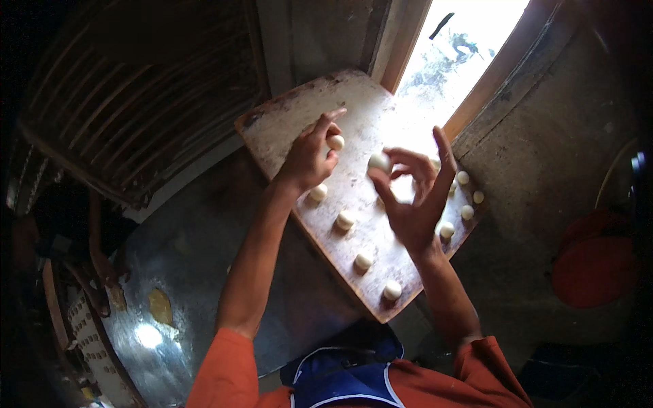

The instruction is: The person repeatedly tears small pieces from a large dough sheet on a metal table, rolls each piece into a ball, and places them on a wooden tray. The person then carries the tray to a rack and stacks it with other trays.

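Note:
Both my hands are raised over a floury wooden board (299,109) that lies at a slant in front of me. My left hand (306,160) pinches a round white dough ball (335,142) between thumb and fingers, its index finger stretched out. To its right, a second dough ball (379,162) sits between the thumb and fingertips of my right hand (423,211), with one finger pointing up. Along the board's near left edge runs a row of dough balls (345,219). More dough balls (467,212) lie at the right edge, partly hidden behind my right hand.
A dark metal tabletop (204,224) extends to the left, with a flat yellowish lump (160,306) on it. Another person's hand (102,299) is at the far left, near a tray of small pieces (92,336). A slatted rack (136,102) stands behind. Something round and red (595,265) is at right.

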{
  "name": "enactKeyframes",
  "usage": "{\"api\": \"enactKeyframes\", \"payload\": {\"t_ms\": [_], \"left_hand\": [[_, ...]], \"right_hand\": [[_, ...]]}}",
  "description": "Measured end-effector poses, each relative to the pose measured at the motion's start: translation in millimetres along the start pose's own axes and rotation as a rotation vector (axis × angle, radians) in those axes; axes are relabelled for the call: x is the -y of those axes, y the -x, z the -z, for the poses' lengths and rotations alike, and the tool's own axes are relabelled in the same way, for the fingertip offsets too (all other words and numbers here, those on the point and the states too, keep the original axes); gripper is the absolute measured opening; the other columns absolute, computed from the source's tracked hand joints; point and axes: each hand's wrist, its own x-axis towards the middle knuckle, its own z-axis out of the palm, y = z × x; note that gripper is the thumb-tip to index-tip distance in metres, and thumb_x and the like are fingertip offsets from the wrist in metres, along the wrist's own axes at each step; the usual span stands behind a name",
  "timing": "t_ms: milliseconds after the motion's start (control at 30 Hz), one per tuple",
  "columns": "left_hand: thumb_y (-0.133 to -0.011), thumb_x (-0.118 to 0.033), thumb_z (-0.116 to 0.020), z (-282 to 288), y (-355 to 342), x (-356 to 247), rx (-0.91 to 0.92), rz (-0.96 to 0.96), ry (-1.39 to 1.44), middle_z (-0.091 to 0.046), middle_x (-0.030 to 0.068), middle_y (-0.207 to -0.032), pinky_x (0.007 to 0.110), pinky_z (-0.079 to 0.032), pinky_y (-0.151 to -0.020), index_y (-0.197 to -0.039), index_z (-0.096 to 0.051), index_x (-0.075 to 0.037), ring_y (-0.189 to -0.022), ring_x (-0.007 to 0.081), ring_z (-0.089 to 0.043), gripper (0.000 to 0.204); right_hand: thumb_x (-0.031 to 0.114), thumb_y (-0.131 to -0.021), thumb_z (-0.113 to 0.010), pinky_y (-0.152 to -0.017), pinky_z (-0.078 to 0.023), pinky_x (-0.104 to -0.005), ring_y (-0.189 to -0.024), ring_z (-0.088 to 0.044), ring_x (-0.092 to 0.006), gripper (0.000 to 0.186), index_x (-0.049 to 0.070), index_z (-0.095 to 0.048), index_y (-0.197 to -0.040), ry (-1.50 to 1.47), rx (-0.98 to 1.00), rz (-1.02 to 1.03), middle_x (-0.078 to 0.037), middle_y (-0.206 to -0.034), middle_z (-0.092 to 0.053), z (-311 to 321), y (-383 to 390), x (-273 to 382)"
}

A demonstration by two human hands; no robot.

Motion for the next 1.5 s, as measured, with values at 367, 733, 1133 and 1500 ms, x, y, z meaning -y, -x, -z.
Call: {"api": "enactKeyframes", "payload": {"t_ms": [367,733,1133,1500], "left_hand": [[-0.086,0.003,-0.058,81,141,-27,-0.297,0.368,-0.013,-0.061,0.0117,-0.141,0.042,-0.047,-0.106,-0.145,-0.053,-0.005,-0.129,0.0264,-0.059,0.06],[-0.078,-0.01,-0.084,13,421,-48,-0.357,0.864,-0.476,-0.063,0.0138,-0.123,0.042,-0.054,-0.094,-0.13,-0.065,-0.007,-0.114,0.0329,-0.064,0.055],[-0.103,-0.04,-0.063,42,434,-115,-0.48,1.386,0.409,-0.076,0.0128,-0.099,0.036,-0.059,-0.083,-0.108,-0.073,0.007,-0.099,0.0214,-0.074,0.048],[-0.111,-0.046,-0.04,-18,387,17,-0.903,1.34,2.192,-0.029,-0.0049,-0.057,0.03,-0.041,-0.053,-0.074,-0.046,-0.015,-0.043,0.0094,-0.022,0.049]], "right_hand": [[0.02,-0.074,-0.094,-0.089,-0.05,-0.0375,-0.098,-0.06,-0.0248,0.095,-0.005,-0.036,-0.146,0.322,0.36,-0.315,-0.013,-0.108,-0.063,80,72,38],[0.029,-0.1,-0.071,-0.081,-0.053,-0.0351,-0.091,-0.068,-0.0219,0.044,-0.001,-0.058,-0.129,-0.491,1.075,-0.864,-0.015,-0.098,-0.071,-58,242,102],[0.039,-0.108,-0.054,-0.064,-0.05,-0.0398,-0.066,-0.064,-0.0203,0.047,-0.002,-0.071,-0.095,-0.393,1.259,-1.098,-0.011,-0.073,-0.067,-164,294,104],[0.02,-0.101,-0.061,-0.062,-0.051,-0.0469,-0.067,-0.066,-0.0323,0.024,0.0,-0.061,-0.086,-0.127,1.218,-0.32,-0.021,-0.074,-0.063,-104,263,127]]}}
